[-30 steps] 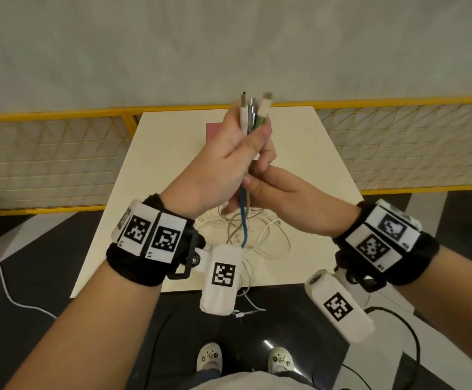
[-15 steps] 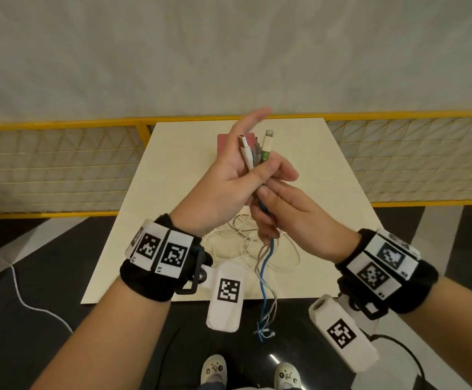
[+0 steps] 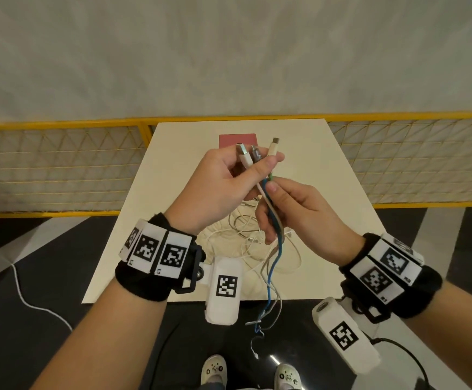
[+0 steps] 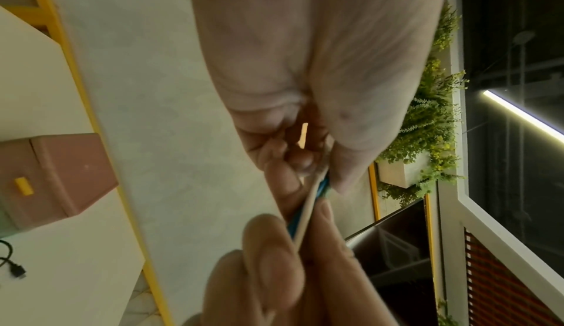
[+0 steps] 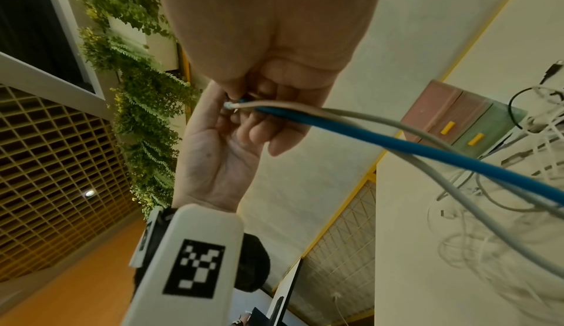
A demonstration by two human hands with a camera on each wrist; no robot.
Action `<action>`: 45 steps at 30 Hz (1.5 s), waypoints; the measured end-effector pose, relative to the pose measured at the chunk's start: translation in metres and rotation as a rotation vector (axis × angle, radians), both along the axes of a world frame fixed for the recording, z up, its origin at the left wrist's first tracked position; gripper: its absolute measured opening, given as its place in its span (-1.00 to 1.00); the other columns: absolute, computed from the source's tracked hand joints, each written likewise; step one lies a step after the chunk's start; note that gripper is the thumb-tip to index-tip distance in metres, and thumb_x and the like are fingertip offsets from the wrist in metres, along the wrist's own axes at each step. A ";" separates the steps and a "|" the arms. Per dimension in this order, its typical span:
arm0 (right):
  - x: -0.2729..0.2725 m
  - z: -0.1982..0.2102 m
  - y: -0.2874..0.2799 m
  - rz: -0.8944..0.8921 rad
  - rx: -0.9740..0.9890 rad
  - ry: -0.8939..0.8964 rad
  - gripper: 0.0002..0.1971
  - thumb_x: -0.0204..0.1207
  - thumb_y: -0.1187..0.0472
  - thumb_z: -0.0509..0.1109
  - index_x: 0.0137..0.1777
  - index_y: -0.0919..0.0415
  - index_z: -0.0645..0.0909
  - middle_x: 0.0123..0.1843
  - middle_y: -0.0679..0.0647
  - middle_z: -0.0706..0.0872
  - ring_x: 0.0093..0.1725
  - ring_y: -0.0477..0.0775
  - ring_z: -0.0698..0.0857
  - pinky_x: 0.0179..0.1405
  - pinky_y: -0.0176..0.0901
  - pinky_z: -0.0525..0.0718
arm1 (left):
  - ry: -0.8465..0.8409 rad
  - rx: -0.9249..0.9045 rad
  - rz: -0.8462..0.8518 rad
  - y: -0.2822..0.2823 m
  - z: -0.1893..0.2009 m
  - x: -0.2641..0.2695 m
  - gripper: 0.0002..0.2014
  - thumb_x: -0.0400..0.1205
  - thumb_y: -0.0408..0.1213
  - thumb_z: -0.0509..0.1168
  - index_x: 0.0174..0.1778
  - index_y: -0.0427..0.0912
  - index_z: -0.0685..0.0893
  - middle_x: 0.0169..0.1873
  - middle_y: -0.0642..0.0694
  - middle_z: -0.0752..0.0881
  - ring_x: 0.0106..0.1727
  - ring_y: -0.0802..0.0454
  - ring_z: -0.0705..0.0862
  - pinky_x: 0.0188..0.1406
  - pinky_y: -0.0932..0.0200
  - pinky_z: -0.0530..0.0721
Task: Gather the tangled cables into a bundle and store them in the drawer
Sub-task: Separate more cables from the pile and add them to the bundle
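My left hand [image 3: 246, 175] grips a bunch of cable plugs [image 3: 256, 154], white, grey and cream, which stick up out of the fist. Just below it my right hand [image 3: 285, 204] pinches the same cables [image 3: 270, 198] between thumb and fingers. A blue cable [image 3: 270, 266] and pale ones hang from my right hand past the table's front edge. More tangled white cables [image 3: 237, 235] lie on the table under my hands. In the right wrist view the blue cable [image 5: 396, 145] runs out of the pinch. The pink and green drawer box [image 5: 457, 123] stands closed behind.
The drawer box [image 3: 237, 137] sits at the far middle of the cream table [image 3: 172, 170], partly behind my hands. A yellow mesh fence [image 3: 60, 164] runs behind the table. A black cable [image 4: 13, 265] lies on the table. A white cord [image 3: 17, 282] trails over the dark floor.
Both hands have come down from their raised position. My left index finger, stretched out half a second ago, now curls round the plugs. The cable tails hang lower over the table edge.
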State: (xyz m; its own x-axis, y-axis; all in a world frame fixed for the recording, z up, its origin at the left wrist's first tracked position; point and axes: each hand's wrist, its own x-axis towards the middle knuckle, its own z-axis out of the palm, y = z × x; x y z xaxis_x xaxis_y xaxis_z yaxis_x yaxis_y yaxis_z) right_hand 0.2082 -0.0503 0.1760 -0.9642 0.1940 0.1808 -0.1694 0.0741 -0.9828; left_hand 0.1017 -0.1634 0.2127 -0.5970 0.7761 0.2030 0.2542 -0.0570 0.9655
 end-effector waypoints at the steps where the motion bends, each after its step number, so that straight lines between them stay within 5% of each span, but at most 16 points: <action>1: 0.001 0.000 0.001 0.003 -0.013 -0.003 -0.73 0.65 0.11 0.07 -0.06 0.09 0.61 -0.36 0.20 0.68 -0.48 0.18 0.63 -0.43 -0.09 0.62 | -0.005 0.002 0.004 0.000 -0.002 0.001 -0.81 0.70 -0.30 0.32 0.12 -0.26 0.79 -0.07 -0.34 0.79 -0.40 0.29 0.63 -0.40 0.46 0.57; 3: 0.001 -0.001 0.003 0.014 -0.023 -0.011 -0.72 0.66 0.12 0.07 -0.06 0.12 0.62 -0.32 0.25 0.70 -0.43 0.17 0.66 -0.36 -0.12 0.68 | 0.002 0.009 0.021 0.001 -0.005 0.000 -0.78 0.72 -0.29 0.29 0.15 -0.28 0.78 -0.20 -0.19 0.77 -0.41 0.28 0.65 -0.41 0.45 0.57; 7: -0.001 -0.008 0.004 0.016 0.023 -0.010 -0.67 0.74 0.17 0.02 -0.06 0.33 0.54 -0.46 0.11 0.47 -0.51 0.10 0.42 -0.47 -0.11 0.51 | 0.040 0.012 -0.020 0.005 -0.006 0.000 -0.78 0.73 -0.27 0.27 0.14 -0.27 0.78 -0.40 -0.35 0.66 -0.51 0.06 0.58 -0.33 0.17 0.64; 10: -0.004 -0.013 0.001 0.048 -0.012 0.002 -0.69 0.73 0.17 -0.01 -0.15 0.27 0.47 -0.49 -0.13 0.40 -0.50 -0.03 0.26 -0.49 0.04 0.19 | 0.058 -0.099 -0.135 0.009 -0.007 0.000 -0.69 0.75 -0.20 0.22 -0.01 -0.35 0.77 -0.52 0.11 0.69 -0.47 0.12 0.62 -0.38 0.31 0.63; 13: -0.009 -0.016 -0.004 0.074 0.036 0.030 -0.69 0.71 0.22 -0.02 0.01 0.46 0.45 -0.43 -0.16 0.40 -0.45 -0.02 0.30 -0.46 -0.08 0.37 | 0.035 -0.082 -0.162 0.013 -0.007 0.003 -0.54 0.80 -0.14 0.08 -0.32 -0.35 0.59 -0.28 -0.10 0.78 -0.22 0.02 0.79 -0.41 0.23 0.70; 16: -0.016 -0.020 -0.004 0.077 0.138 0.102 -0.70 0.70 0.26 -0.03 0.12 0.53 0.39 -0.30 -0.03 0.41 -0.38 0.06 0.40 -0.35 -0.14 0.58 | 0.088 0.004 -0.102 0.016 -0.005 0.004 -0.51 0.83 -0.17 -0.01 -0.38 -0.35 0.47 -0.36 -0.22 0.68 0.00 -0.13 0.81 -0.32 0.22 0.75; 18: -0.019 -0.028 0.000 0.113 0.198 0.106 -0.78 0.71 0.25 -0.03 0.05 0.36 0.41 -0.24 -0.04 0.43 -0.36 0.04 0.48 -0.30 -0.04 0.63 | 0.077 0.115 -0.023 0.017 -0.003 0.002 -0.53 0.84 -0.19 -0.06 -0.40 -0.25 0.38 -0.50 -0.21 0.44 -0.29 -0.04 0.75 -0.18 0.07 0.73; 20: -0.022 -0.044 0.007 0.106 0.338 0.039 -0.80 0.73 0.23 -0.02 -0.04 0.27 0.39 -0.24 -0.05 0.45 -0.35 -0.04 0.56 -0.23 -0.05 0.63 | -0.059 0.235 0.031 0.016 0.002 -0.006 -0.54 0.84 -0.12 -0.07 -0.40 -0.17 0.27 -0.57 -0.06 0.26 -0.58 0.04 0.40 -0.48 0.09 0.52; 26: -0.006 -0.133 0.041 0.261 0.680 -0.514 -0.78 0.74 0.15 -0.02 -0.17 -0.02 0.29 -0.23 -0.07 0.52 -0.11 0.10 0.77 -0.05 -0.06 0.64 | -0.223 0.438 0.074 -0.009 0.039 -0.034 -0.56 0.84 -0.07 -0.11 -0.37 -0.07 0.30 -0.64 0.12 0.17 -0.66 0.19 0.06 -0.69 0.36 0.06; 29: -0.001 -0.145 0.050 0.280 0.717 -0.665 -0.92 0.72 0.17 0.05 0.06 0.04 0.37 -0.05 0.08 0.65 -0.01 0.16 0.75 0.15 0.10 0.63 | -0.181 0.370 0.085 -0.018 0.039 -0.040 -0.57 0.84 -0.06 -0.10 -0.36 -0.07 0.30 -0.62 0.11 0.16 -0.65 0.18 0.04 -0.68 0.36 0.05; 32: -0.011 -0.118 0.044 0.283 0.673 -0.571 -0.38 0.56 -0.05 0.35 0.55 0.03 0.21 0.36 0.03 0.59 0.37 -0.10 0.54 0.46 -0.10 0.44 | -0.182 0.261 0.063 -0.013 0.022 -0.037 -0.58 0.83 -0.06 -0.07 -0.37 -0.07 0.31 -0.61 0.08 0.18 -0.64 0.17 0.09 -0.66 0.33 0.11; 34: -0.021 -0.084 0.030 0.268 0.543 -0.371 -0.24 0.49 -0.12 0.42 0.61 0.00 0.16 0.46 -0.05 0.52 0.48 -0.19 0.45 0.53 -0.15 0.37 | -0.092 0.163 0.021 -0.007 0.007 -0.033 -0.56 0.81 -0.05 -0.02 -0.41 -0.05 0.37 -0.57 0.02 0.29 -0.59 0.08 0.27 -0.56 0.20 0.34; 37: -0.037 -0.040 0.010 0.222 0.374 -0.113 -0.54 0.59 0.11 0.33 0.41 0.31 0.43 0.28 0.18 0.64 0.30 0.03 0.64 0.38 -0.06 0.58 | 0.199 -0.114 0.004 0.001 -0.012 -0.021 -0.50 0.82 -0.08 0.00 -0.46 -0.13 0.48 -0.36 -0.19 0.65 -0.32 -0.03 0.61 -0.09 0.13 0.59; 41: -0.049 -0.034 -0.005 0.249 0.308 -0.069 -0.77 0.71 0.28 0.03 0.01 0.43 0.44 -0.27 0.12 0.57 -0.15 0.09 0.73 -0.03 -0.11 0.71 | 0.173 -0.186 0.097 0.001 -0.023 -0.018 -0.42 0.77 0.05 0.04 -0.47 -0.13 0.68 -0.42 -0.14 0.71 -0.48 -0.10 0.74 -0.44 -0.04 0.76; 43: -0.046 -0.057 -0.007 0.271 0.352 -0.120 -0.78 0.74 0.26 -0.04 -0.07 0.31 0.36 -0.30 0.02 0.49 -0.24 0.01 0.70 -0.18 -0.24 0.63 | 0.131 -0.048 0.181 -0.002 -0.024 -0.028 -0.40 0.79 0.04 0.01 -0.62 0.02 0.50 -0.58 -0.10 0.56 -0.45 -0.09 0.75 -0.20 -0.14 0.78; 45: -0.042 -0.089 -0.003 0.298 0.458 -0.213 -0.76 0.75 0.22 -0.03 -0.08 0.32 0.36 -0.25 -0.03 0.48 -0.23 -0.07 0.69 -0.17 -0.26 0.62 | -0.024 0.117 0.252 -0.004 -0.023 -0.041 -0.44 0.80 0.00 -0.01 -0.59 0.01 0.35 -0.65 0.03 0.37 -0.64 0.05 0.49 -0.47 0.03 0.66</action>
